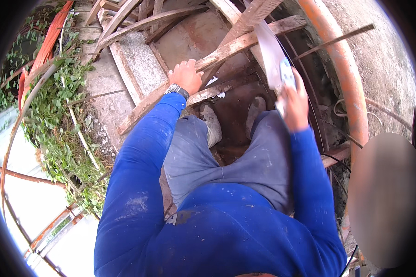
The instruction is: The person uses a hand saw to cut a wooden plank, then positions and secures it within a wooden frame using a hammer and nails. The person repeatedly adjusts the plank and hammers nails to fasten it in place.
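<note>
My left hand (187, 76), with a watch at its wrist, is closed over a long wooden beam (217, 54) that slants from lower left to upper right in front of me. In my right hand (295, 102) is the pale handle of a handsaw (272, 53), its fingers wrapped around it. The saw's wide blade points away from me and reaches over the beam near its far right end. It is slightly smeared by motion. I cannot tell whether its teeth touch the wood.
Scrap timber (120, 27) lies piled beyond the beam. A rusty orange pipe (351, 78) curves along the right, with a thin metal bar (333, 41) jutting past it. Green plants (55, 124) grow at the left. My boots (211, 122) stand on brown ground below the beam.
</note>
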Motion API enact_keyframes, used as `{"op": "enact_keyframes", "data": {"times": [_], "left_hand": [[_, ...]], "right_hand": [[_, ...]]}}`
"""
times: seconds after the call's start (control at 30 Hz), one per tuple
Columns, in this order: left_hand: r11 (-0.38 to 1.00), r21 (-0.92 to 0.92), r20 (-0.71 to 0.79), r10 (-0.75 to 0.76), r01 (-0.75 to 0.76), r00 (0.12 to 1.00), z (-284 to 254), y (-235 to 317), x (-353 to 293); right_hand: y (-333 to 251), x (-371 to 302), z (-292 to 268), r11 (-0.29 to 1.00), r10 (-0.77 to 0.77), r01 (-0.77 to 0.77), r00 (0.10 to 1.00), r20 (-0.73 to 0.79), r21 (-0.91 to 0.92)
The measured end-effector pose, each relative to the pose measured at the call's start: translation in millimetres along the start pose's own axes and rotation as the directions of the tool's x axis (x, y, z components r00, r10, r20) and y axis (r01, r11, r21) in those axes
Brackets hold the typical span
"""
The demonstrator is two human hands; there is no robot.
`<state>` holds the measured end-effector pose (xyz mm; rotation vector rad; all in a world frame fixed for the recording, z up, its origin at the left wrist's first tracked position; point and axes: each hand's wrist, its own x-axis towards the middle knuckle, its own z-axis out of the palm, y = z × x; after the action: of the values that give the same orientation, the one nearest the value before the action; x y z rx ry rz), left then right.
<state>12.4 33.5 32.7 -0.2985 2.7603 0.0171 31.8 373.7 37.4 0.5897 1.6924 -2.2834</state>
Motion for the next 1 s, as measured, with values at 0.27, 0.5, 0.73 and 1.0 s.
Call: {"op": "enact_keyframes", "data": {"times": [0.27,0.5,0.73,1.0], "left_hand": [[1.0,0.014,-0.021,0.012,-0.012,1.0,-8,0,0],[0.998,0.043,-0.047,0.038,-0.036,0.998,-9,1,-1],[0.999,0.032,-0.08,0.011,-0.008,0.997,-4,-9,-7],[0.999,0.028,-0.032,0.036,-0.035,0.999,-4,0,2]], "right_hand": [[-16,34,18,0.961,-0.153,0.16,0.987,0.047,-0.227],[11,43,6,0.997,-0.081,0.081,0.995,0.066,0.004],[-8,-64,-29,0.998,0.05,-0.053,0.996,0.07,0.035],[-4,72,36,0.999,-0.023,0.024,1.0,-0.018,0.028]]}}
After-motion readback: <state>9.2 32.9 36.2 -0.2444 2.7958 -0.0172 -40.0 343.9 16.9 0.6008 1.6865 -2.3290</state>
